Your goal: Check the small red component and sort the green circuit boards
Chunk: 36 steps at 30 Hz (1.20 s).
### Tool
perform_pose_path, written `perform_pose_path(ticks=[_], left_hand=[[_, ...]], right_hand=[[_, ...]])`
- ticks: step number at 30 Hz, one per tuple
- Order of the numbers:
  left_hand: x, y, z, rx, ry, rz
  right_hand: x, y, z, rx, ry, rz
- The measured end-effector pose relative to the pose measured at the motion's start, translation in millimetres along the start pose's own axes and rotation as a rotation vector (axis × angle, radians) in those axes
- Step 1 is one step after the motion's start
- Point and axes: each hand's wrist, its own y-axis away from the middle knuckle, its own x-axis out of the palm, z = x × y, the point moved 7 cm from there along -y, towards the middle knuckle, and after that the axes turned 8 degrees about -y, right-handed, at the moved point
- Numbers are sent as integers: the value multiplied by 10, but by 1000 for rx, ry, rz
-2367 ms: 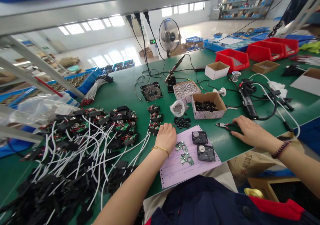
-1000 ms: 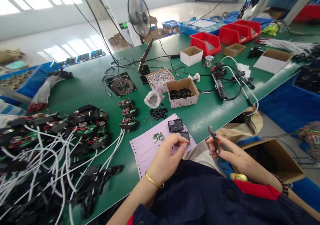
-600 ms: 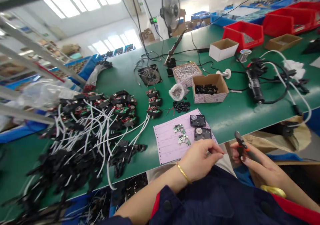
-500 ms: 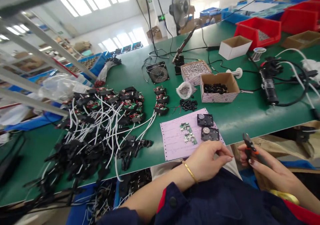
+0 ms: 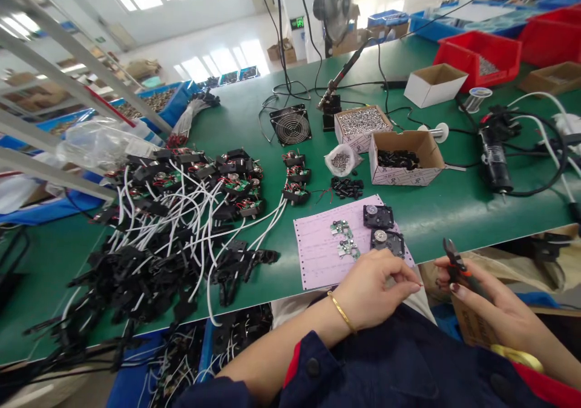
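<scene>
My left hand (image 5: 374, 287), wearing a gold bangle, hovers at the near edge of the pink printed sheet (image 5: 318, 256) with its fingers closed in a loose pinch. Nothing shows between them. Two small green circuit boards (image 5: 347, 238) lie on the sheet, next to two black square units with round metal centres (image 5: 384, 229). My right hand (image 5: 488, 299) is off the table's front edge, shut on small orange-handled side cutters (image 5: 457, 269) with their jaws upward.
Behind the sheet stand a cardboard box of black parts (image 5: 403, 160), a box of screws (image 5: 362, 128), a soldering iron (image 5: 342, 75) and a fan guard (image 5: 290, 125). A heap of black units with white wires (image 5: 177, 226) covers the left. Red bins (image 5: 476, 57) stand far right.
My right hand lifted the cutters off the table and holds them near my lap. My left hand drew back from the sheet toward me, and the view swung across the bench.
</scene>
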Motion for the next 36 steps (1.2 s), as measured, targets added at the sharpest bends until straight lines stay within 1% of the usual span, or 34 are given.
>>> perform_pose_path(ticks=[1, 3, 5, 6, 8, 9, 11, 14, 17, 19, 21, 23, 25, 26, 28, 30, 32, 34, 35, 36], left_hand=[[-114, -2, 6, 9, -77, -40], [-435, -24, 58, -4, -338, -150], [-818, -79, 189, -108, -688, -252], [-986, -123, 278, -167, -819, -265], [-1251, -232, 476, -265, -983, -248], [-1337, -290, 573, -297, -1036, -227], [-1424, -396, 735, -321, -1100, -186], [-1417, -492, 884, -313, -1133, -150], [-1368, -505, 913, -318, -1147, -143], [-1332, -489, 854, -308, -1148, -153], [-1263, -472, 754, -263, -1107, -135], [-1136, -458, 645, -180, -1023, -51], [-985, -428, 553, -100, -956, 63], [-922, -405, 518, -73, -942, 108], [-837, -342, 474, -49, -940, 158], [-802, -253, 462, -54, -931, 164], [-797, -137, 476, -70, -900, 144], [-806, -4, 502, -86, -860, 98], [-806, 64, 519, -93, -842, 76], [-800, 129, 538, -97, -829, 58]], right_hand=[[-19, -4, 30, -15, 10, -14], [-56, -12, 106, -43, 30, -51], [-92, -24, 175, -50, 47, -92], [-105, -33, 203, -50, 57, -108], [-119, -57, 251, -61, 84, -130], [-121, -71, 271, -72, 98, -138], [-114, -98, 295, -97, 120, -149], [-95, -141, 291, -125, 128, -147], [-122, -208, 266, -154, 166, -163], [-184, -276, 279, -200, 281, -216], [-234, -365, 345, -299, 483, -284], [-235, -483, 426, -411, 703, -337], [-207, -634, 479, -492, 862, -373], [-190, -718, 494, -518, 912, -386], [-158, -881, 513, -555, 962, -399], [-126, -1012, 525, -570, 982, -392], [-99, -1077, 553, -562, 990, -383], [-59, -1046, 632, -571, 975, -380], [-19, -996, 691, -594, 950, -363], [45, -930, 758, -630, 912, -319]])
